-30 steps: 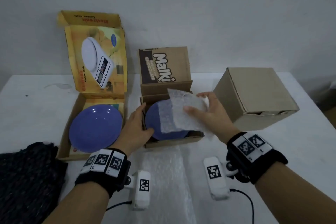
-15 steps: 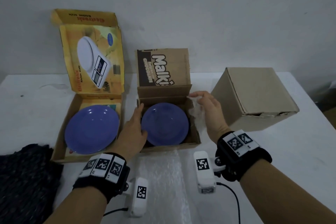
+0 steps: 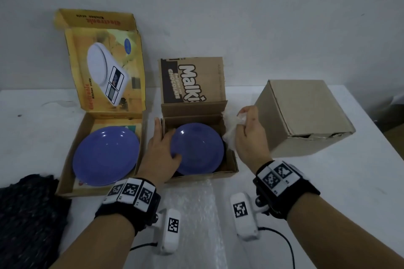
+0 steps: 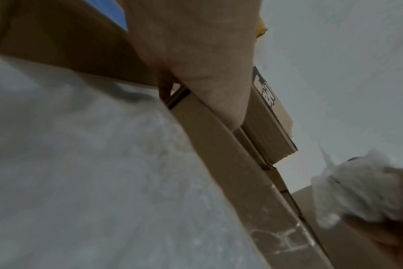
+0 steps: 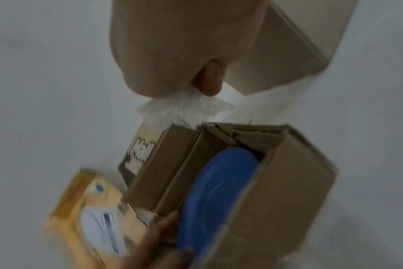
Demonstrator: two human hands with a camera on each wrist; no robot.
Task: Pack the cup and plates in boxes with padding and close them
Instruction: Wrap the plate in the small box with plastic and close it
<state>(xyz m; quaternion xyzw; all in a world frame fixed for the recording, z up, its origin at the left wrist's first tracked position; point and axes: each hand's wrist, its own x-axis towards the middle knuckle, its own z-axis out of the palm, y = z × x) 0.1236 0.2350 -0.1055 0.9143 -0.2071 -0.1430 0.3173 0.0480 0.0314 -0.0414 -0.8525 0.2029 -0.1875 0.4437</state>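
One plate (image 3: pixel 197 148) sat in the middle box (image 3: pixel 203 176); your left hand (image 3: pixel 160 148) braced it, fingers straight, right fingers (image 3: pixel 253 116) pinching crumpled wrap (image 3: pixel 229 137). Tucking it in gently seemed smartest.

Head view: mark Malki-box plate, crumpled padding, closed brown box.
Malki-box plate (image 3: pixel 200 152), head view, dish centre.
crumpled padding (image 3: pixel 229 138), head view, lower wad.
closed brown box (image 3: pixel 306 109), head view, top face.
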